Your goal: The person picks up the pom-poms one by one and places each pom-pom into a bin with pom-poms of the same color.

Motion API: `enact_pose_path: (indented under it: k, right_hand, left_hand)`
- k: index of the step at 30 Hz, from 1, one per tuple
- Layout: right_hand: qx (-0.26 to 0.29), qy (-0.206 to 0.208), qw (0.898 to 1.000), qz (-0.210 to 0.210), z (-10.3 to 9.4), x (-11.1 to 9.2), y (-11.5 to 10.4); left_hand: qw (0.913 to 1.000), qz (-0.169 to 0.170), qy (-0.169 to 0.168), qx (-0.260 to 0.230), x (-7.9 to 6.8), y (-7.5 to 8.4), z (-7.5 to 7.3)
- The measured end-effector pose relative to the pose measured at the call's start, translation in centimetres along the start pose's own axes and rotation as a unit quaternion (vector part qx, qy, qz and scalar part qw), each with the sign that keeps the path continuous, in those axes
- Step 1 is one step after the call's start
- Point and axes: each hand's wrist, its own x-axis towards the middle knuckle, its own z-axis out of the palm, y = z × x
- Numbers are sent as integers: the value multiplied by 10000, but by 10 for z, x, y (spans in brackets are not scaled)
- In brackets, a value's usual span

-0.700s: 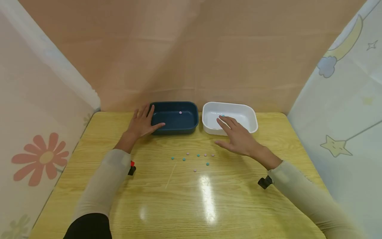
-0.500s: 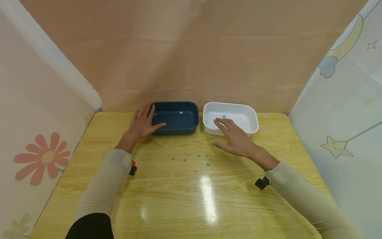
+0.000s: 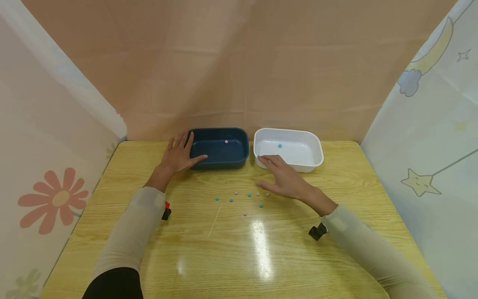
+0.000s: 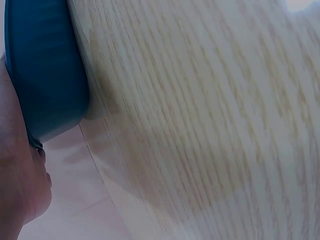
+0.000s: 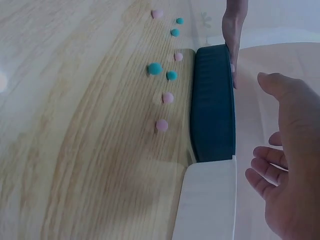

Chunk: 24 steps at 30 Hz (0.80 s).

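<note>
My left hand (image 3: 176, 157) rests with spread fingers on the left end of the dark blue tray (image 3: 218, 165). Inside that tray lies one small pink ball (image 3: 226, 142). To its right stands the white tray (image 3: 308, 151), holding a single teal ball (image 3: 280, 145). Over the white tray's front left edge hovers my right hand (image 3: 287, 180), fingers loosely extended and nothing held; the right wrist view shows the same hand (image 5: 295, 150) with bare fingertips. Several teal balls (image 3: 249, 194) and pink balls (image 3: 245, 214) lie scattered on the table in front of the trays.
Both trays stand side by side at the back of the wooden table (image 3: 209, 257), close to a brown backdrop (image 3: 242, 83). Printed cloth walls (image 3: 444, 137) flank the table on both sides. A black wrist device (image 3: 317, 231) sticks out below the right sleeve.
My right hand has moved left and back toward me from over the white tray, so the teal ball inside shows fully. The left hand stays in place on the dark blue tray.
</note>
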Motion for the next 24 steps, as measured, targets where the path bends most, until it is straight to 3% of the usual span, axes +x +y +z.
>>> enact_pose_path:
  k: [19,24]
  right_hand:
    - [842,-379,9956,170,31,9,-5]
    - [954,-498,9942,-26,39,12,-3]
  left_hand:
    - [10000,-9,2,24,-1,1,1]
    - [10000,-6,57,-71,0,1,1]
